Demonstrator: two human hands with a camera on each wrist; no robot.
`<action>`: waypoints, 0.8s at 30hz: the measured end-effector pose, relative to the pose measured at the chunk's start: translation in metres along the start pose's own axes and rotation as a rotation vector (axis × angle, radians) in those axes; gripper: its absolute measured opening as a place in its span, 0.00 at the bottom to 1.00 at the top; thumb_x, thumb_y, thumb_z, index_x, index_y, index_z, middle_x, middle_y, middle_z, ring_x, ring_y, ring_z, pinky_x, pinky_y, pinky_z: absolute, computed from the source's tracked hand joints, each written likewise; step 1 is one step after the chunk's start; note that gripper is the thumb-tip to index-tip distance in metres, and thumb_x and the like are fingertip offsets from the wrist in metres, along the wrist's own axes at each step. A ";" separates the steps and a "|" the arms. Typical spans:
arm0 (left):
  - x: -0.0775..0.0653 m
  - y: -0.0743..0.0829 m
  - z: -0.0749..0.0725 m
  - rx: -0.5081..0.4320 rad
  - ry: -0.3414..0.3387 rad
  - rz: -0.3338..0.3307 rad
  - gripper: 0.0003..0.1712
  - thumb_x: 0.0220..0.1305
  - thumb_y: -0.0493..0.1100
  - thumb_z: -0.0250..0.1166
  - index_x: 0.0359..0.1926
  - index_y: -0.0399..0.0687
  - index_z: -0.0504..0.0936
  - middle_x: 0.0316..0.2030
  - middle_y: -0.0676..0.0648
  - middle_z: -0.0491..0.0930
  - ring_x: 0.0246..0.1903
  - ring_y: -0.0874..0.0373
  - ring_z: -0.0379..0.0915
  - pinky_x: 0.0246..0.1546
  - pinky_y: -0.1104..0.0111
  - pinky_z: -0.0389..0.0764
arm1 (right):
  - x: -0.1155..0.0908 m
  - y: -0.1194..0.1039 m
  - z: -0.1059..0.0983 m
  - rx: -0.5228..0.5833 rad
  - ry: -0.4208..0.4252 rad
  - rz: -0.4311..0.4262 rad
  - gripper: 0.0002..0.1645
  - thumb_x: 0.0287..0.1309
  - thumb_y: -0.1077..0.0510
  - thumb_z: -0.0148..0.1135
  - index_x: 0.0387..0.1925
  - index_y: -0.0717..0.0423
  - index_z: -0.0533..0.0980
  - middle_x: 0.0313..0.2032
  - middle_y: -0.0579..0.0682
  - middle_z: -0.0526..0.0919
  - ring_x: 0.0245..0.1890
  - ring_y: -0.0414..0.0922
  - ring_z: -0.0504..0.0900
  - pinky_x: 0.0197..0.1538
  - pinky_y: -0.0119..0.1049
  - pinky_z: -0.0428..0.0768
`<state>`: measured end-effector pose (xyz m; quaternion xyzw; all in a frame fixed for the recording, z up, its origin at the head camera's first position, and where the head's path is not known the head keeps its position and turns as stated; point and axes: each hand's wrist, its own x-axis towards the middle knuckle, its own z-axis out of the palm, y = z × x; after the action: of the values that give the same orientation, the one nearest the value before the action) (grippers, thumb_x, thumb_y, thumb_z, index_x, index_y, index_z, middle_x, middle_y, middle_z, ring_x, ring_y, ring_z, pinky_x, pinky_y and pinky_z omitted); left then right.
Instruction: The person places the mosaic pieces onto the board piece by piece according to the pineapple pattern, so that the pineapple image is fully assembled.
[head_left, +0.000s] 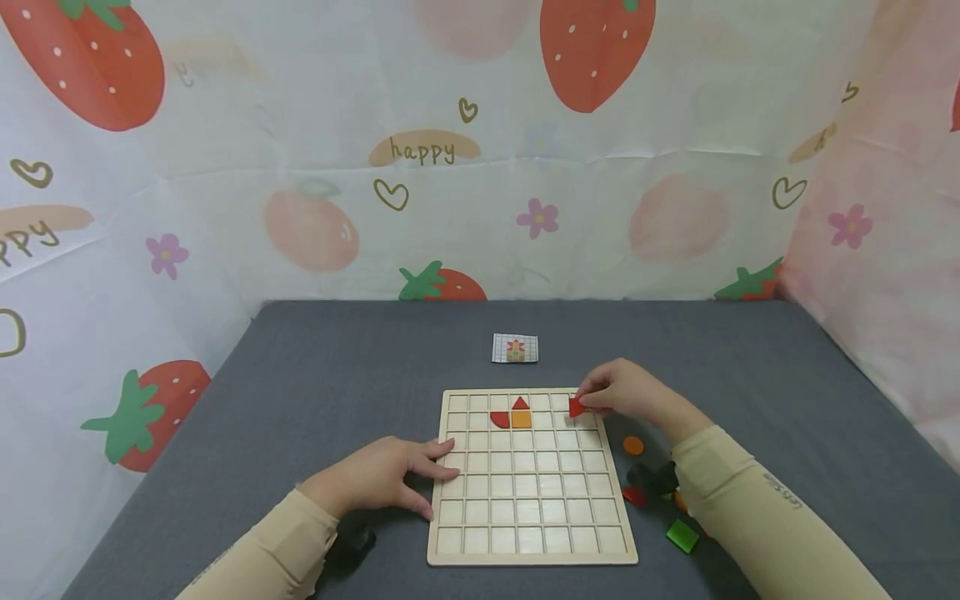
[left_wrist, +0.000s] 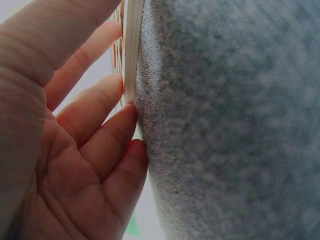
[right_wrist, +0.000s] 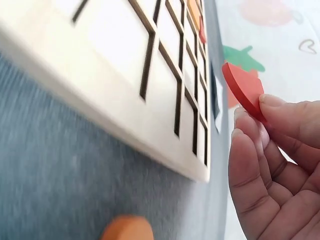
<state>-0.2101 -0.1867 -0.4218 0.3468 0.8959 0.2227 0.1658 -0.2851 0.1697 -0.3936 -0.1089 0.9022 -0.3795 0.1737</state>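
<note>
My right hand (head_left: pixel 626 392) pinches a red quarter-circle piece (right_wrist: pixel 245 87) between thumb and fingertips, over the top right corner of a wooden grid board (head_left: pixel 532 508). In the right wrist view the piece is tilted up, its curved edge showing. My left hand (head_left: pixel 386 475) rests at the board's left edge, fingers spread and touching the rim. In the upper part of the grid lie an orange square (head_left: pixel 521 419), a red triangle (head_left: pixel 521 403) above it and a red quarter-circle (head_left: pixel 500 420) to its left.
Behind the board lies a small card (head_left: pixel 515 348) with a printed pattern of coloured shapes on a grid. Right of the board are an orange disc (head_left: pixel 633 446), a red piece (head_left: pixel 634 497), a green block (head_left: pixel 682 536) and other pieces partly hidden by my right forearm. A printed cloth hangs behind the grey table.
</note>
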 end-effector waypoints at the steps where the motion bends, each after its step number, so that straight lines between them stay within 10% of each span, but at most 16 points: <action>1: 0.000 0.000 0.000 0.000 -0.001 0.000 0.36 0.40 0.63 0.68 0.55 0.65 0.76 0.64 0.55 0.62 0.63 0.61 0.57 0.58 0.61 0.65 | 0.001 -0.002 0.002 -0.003 0.001 0.003 0.05 0.56 0.59 0.61 0.31 0.56 0.81 0.26 0.51 0.80 0.26 0.45 0.76 0.35 0.39 0.78; 24: 0.000 0.002 -0.001 0.000 -0.004 -0.012 0.36 0.40 0.62 0.69 0.55 0.64 0.76 0.64 0.55 0.63 0.63 0.60 0.57 0.58 0.60 0.64 | 0.021 -0.024 0.034 0.086 -0.025 0.033 0.04 0.53 0.63 0.63 0.26 0.61 0.79 0.23 0.51 0.80 0.24 0.44 0.79 0.31 0.36 0.79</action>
<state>-0.2097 -0.1852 -0.4196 0.3417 0.8977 0.2208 0.1689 -0.2890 0.1243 -0.4030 -0.0912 0.8846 -0.4135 0.1955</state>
